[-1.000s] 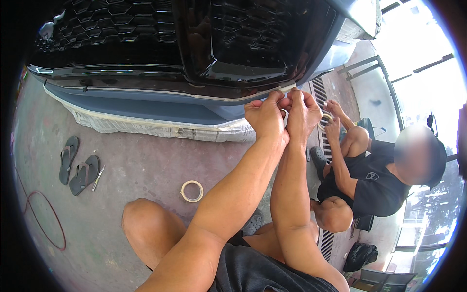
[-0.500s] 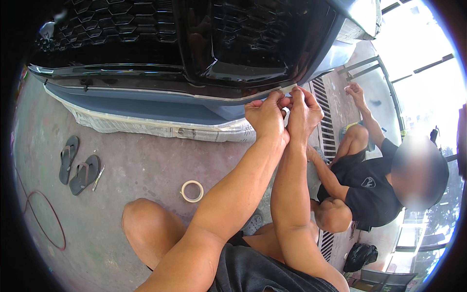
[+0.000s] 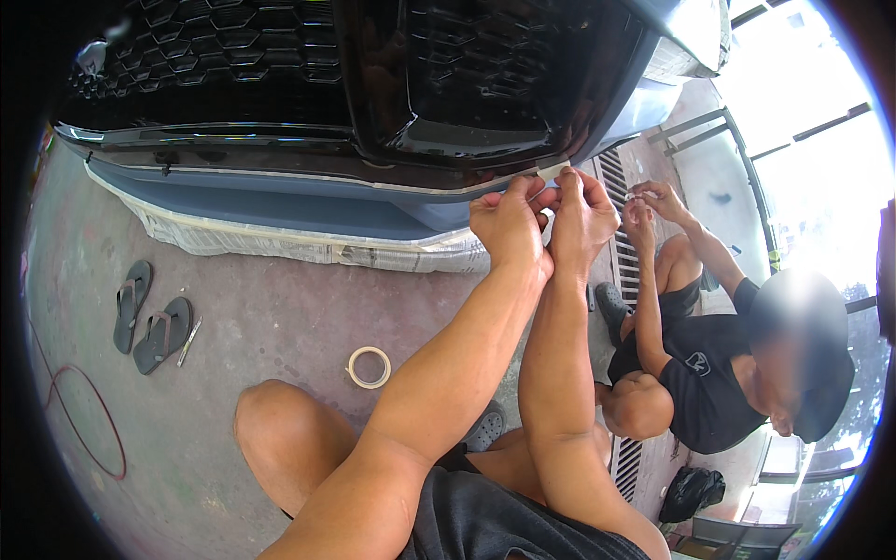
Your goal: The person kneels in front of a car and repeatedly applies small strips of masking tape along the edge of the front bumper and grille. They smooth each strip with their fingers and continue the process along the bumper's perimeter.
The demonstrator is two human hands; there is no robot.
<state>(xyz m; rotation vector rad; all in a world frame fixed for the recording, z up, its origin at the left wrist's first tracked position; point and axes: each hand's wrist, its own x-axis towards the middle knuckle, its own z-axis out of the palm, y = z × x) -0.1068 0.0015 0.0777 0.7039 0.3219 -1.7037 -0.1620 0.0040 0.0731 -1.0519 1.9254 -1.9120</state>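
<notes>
Both hands are set close together at the lower edge of the black bumper (image 3: 233, 154), wrists touching. A pale tape strip (image 3: 554, 172) is laid along that edge, near its right corner. Left hand (image 3: 509, 224): thumb and fingers pinched on the strip's near part. Right hand (image 3: 583, 219): thumb and index pressed together at the strip's right end. Exact fingertip contact is partly hidden by the knuckles. Below the edge, a blue-grey panel (image 3: 308, 209) is seen, its underside masked with newspaper (image 3: 308, 248). A tape roll (image 3: 353, 376) is laid flat on the floor (image 3: 271, 322), left of the forearms. Farther left: two flip-flops (image 3: 163, 338), a slim pen-like item (image 3: 189, 342) just beside the nearer one, and a red hose (image 3: 119, 448). At right, a co-worker (image 3: 719, 373) is seated low by the drain grate (image 3: 623, 257), hands held together; what is held there cannot be made out.
</notes>
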